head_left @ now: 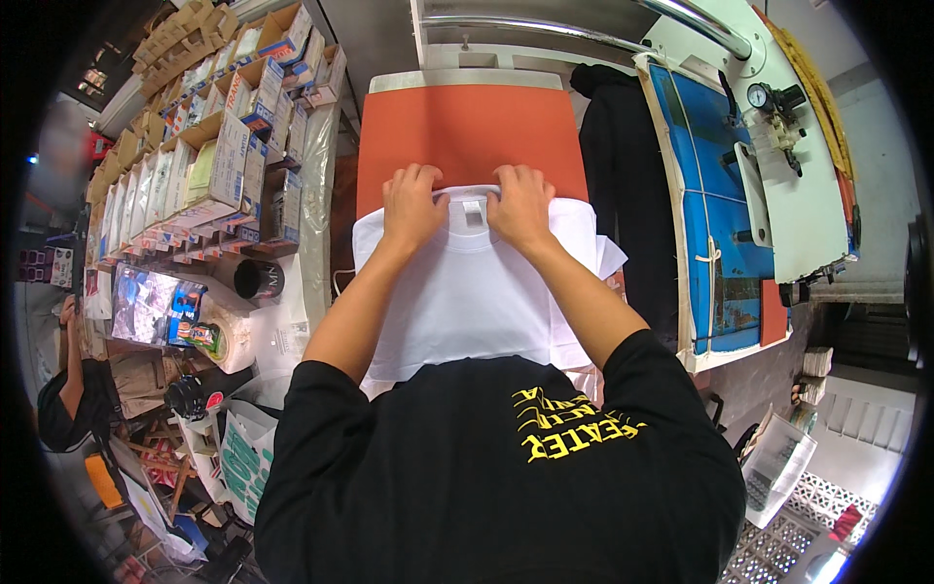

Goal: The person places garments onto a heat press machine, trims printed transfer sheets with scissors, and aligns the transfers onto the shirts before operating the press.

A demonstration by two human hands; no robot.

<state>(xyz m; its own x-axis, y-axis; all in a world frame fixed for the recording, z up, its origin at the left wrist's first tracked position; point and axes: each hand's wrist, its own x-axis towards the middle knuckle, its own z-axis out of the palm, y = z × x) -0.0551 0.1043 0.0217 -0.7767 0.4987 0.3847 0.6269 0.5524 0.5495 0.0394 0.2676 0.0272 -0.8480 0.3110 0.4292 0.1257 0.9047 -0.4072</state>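
Observation:
A white T-shirt [477, 302] lies spread over an orange press pad [467, 127] in front of me. My left hand [413, 206] presses on the shirt's left shoulder just beside the collar. My right hand [521, 206] presses on the right shoulder. The fingers of both hands curl over the collar edge, with the neck label [473, 208] between them. The lower part of the shirt is hidden by my black top.
Stacked cardboard boxes and packets [209, 146] fill shelves at the left. A black garment [623, 175] hangs to the right of the pad. A blue and white press machine [749, 185] stands at the right. A person [68, 389] sits at the far left.

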